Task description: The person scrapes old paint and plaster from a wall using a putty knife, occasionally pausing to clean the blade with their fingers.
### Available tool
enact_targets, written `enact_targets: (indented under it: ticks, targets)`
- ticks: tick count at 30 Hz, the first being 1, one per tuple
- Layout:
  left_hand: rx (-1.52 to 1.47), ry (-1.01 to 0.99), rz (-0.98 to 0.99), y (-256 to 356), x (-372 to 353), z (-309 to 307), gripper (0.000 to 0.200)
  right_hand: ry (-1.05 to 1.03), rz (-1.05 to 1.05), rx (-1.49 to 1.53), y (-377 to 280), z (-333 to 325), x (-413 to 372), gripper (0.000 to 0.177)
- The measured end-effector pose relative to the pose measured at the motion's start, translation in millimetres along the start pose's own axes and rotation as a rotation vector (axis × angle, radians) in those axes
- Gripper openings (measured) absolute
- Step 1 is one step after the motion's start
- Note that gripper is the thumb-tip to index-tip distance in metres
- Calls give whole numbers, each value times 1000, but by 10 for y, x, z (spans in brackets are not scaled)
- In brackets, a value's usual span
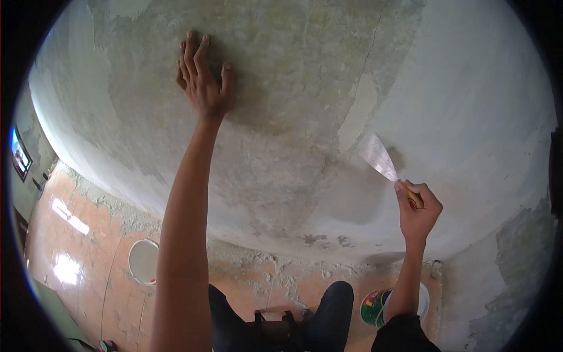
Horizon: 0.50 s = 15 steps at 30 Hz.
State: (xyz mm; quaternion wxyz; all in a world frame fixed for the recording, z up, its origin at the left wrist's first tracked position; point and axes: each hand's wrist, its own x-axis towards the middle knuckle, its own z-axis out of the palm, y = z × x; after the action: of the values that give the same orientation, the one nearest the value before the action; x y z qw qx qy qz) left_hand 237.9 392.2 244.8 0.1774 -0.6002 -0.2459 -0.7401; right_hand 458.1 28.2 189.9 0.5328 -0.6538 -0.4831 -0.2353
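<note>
My left hand (pixel 205 85) lies against the wall (pixel 281 88), its fingers stretched upward and the thumb apart. Lower and to the right, my right hand (pixel 421 205) is wrapped round the yellowish handle of a putty knife (pixel 380 157). The knife's flat, whitish-smeared blade points up and left, its broad edge right at the wall beside a pale bare strip. From that strip a thin crack runs upward. Grey-green patches cover the wall's middle, while smoother whitish coating shows to the right and far left.
On the tiled floor (pixel 111 258) stand a white bucket (pixel 143 262) at left and a green-and-white bucket (pixel 370 308) at right, partly hidden by my forearm. Scraped debris (pixel 275 268) lines the wall's foot. My knees show at the bottom.
</note>
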Motion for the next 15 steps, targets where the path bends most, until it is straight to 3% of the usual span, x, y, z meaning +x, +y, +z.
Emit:
enact_targets:
  ticks: [2, 4, 7, 15]
  targets:
    - [5, -3, -5, -1, -2, 1, 61, 33, 58, 28, 7, 27, -1, 18]
    - [39, -23, -5, 22, 4, -18, 59, 34, -130, -54, -14, 113, 7, 18]
    - [4, 1, -1, 9, 5, -2, 61, 37, 41, 37, 46, 16, -47, 18]
    - [21, -2, 6, -31, -11, -5, 60, 21, -36, 10, -66, 147, -55, 17]
